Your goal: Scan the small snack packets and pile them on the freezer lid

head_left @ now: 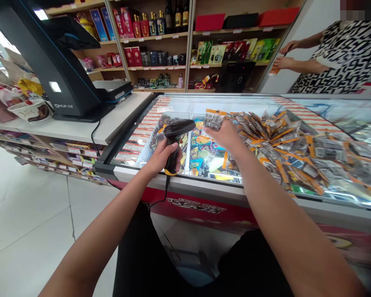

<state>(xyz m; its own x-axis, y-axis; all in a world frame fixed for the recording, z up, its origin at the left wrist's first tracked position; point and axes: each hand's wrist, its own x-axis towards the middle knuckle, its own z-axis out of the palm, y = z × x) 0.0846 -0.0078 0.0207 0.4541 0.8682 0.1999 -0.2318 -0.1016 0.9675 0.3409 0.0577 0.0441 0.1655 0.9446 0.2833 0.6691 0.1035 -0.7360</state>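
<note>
Your left hand (162, 156) is wrapped around the grip of a black barcode scanner (179, 127), thumb across its near side; most of the other fingers are hidden behind the handle. The scanner's head points right, toward the clear packet with an orange edge (214, 119) that your right hand (225, 134) pinches over the glass-topped freezer (185, 185). Your hand covers the packet's lower right part, its printing is too small to read, and you can't tell from this angle exactly how near the scanner's nose is to it. The scanner's cord (166, 190) drops from the handle and is lost beside your dark trouser leg (136, 247). To the right, similar packets (266, 128) lie heaped on the glass, overlapping so that many show only an edge; your right forearm hides some of them. Under the glass, bright wrappers (200, 159) are partly masked by reflections and your arms. The tall terminal (58, 66) at left is cut off by the frame, and the person (343, 57) across the freezer holds a small object that is hard to identify.
</note>
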